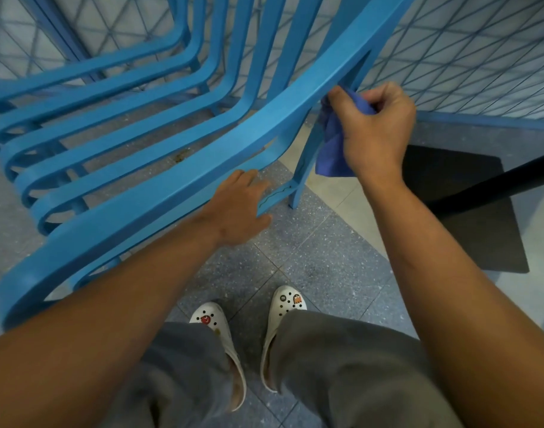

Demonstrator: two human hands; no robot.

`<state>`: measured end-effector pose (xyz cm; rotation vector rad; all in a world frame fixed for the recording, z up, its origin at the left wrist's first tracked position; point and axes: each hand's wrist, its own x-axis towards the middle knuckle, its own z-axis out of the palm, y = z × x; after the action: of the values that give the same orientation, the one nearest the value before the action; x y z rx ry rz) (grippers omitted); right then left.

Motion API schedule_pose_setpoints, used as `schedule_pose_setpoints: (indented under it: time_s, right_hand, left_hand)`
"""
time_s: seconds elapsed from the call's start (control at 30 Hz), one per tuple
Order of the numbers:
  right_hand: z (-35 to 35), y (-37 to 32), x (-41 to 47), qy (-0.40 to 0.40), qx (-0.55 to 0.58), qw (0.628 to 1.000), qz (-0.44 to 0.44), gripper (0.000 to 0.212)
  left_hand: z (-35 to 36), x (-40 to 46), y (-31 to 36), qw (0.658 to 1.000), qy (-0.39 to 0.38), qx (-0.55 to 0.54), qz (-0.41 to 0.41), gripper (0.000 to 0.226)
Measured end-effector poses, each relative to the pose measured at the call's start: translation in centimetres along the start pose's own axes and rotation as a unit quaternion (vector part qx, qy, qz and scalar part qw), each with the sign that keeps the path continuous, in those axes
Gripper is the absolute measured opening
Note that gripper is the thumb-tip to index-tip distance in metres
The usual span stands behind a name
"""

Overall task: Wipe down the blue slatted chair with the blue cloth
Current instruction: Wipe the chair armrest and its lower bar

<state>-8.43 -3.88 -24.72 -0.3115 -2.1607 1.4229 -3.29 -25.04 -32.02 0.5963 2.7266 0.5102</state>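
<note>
Curving blue slatted chair point(178, 168), bunched cloth point(331, 149)

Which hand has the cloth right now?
The right hand grips the blue cloth against the chair; the left hand holds only the chair itself.

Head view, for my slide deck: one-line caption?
Right hand grips the blue cloth against the blue slatted chair; left hand holds its armrest.

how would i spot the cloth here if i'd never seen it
Find the big blue slatted chair, then follow its nearest rail up to the right hand. The blue cloth is bunched in that grip, hanging below the fist. Unlike the hard sky-blue slats, it is crumpled and darker, purplish blue.
</note>
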Motion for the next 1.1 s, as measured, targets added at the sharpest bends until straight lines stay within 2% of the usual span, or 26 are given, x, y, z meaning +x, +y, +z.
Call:
schedule_pose_setpoints:
  time_s: [0.07, 0.17, 0.23, 0.5, 0.57, 0.67, 0.77, 0.87, 1.0, 1.1]
  right_hand:
    - [0.1, 1.0, -0.6, -0.02, -0.025, 0.999, 0.005, 0.036]
    - [1.1, 4.6, -2.9, -0.093, -0.102, 0.988, 0.075, 0.036]
    - [1.9, 6.0, -3.7, -0.111, -0.12, 0.98, 0.112, 0.036]
    - [2.3, 5.6, -1.9, -0.05, -0.062, 0.996, 0.043, 0.039]
    - [2.9, 7.6, -2.8, -0.079, -0.106, 0.988, 0.081, 0.039]
    - [3.8, 11.1, -4.7, -0.122, -0.17, 0.958, 0.194, 0.048]
    - [3.9, 12.1, -5.3, -0.147, -0.153, 0.942, 0.26, 0.051]
    - [3.6, 11.3, -4.7, -0.167, -0.088, 0.938, 0.29, 0.043]
    - [2.5, 9.1, -3.9, -0.208, 0.016, 0.942, 0.264, 0.028]
    - [2.4, 8.0, -3.4, -0.13, 0.012, 0.977, 0.169, 0.028]
  left_hand:
    - [0.0, -0.1, 0.0, 1.0, 0.0, 0.004, 0.0, 0.078]
    - [0.0, -0.2, -0.1, 1.0, 0.001, 0.017, 0.007, 0.078]
    - [-0.2, -0.2, -0.2, 1.0, 0.001, 0.021, 0.009, 0.079]
    - [-0.7, -0.2, -1.2, 0.999, 0.002, -0.034, -0.003, 0.076]
    - [-0.7, -0.1, -1.0, 0.999, 0.001, -0.033, -0.001, 0.076]
    - [-0.6, -0.1, -0.7, 1.0, -0.003, -0.018, -0.002, 0.076]
    - [-0.4, -0.1, -0.5, 1.0, -0.002, -0.002, 0.001, 0.075]
    - [-0.4, -0.1, -0.5, 1.0, -0.007, 0.004, 0.001, 0.076]
    - [-0.3, 0.1, -0.5, 1.0, -0.003, 0.013, 0.002, 0.074]
    - [-0.3, 0.2, -0.5, 1.0, -0.003, 0.015, -0.001, 0.074]
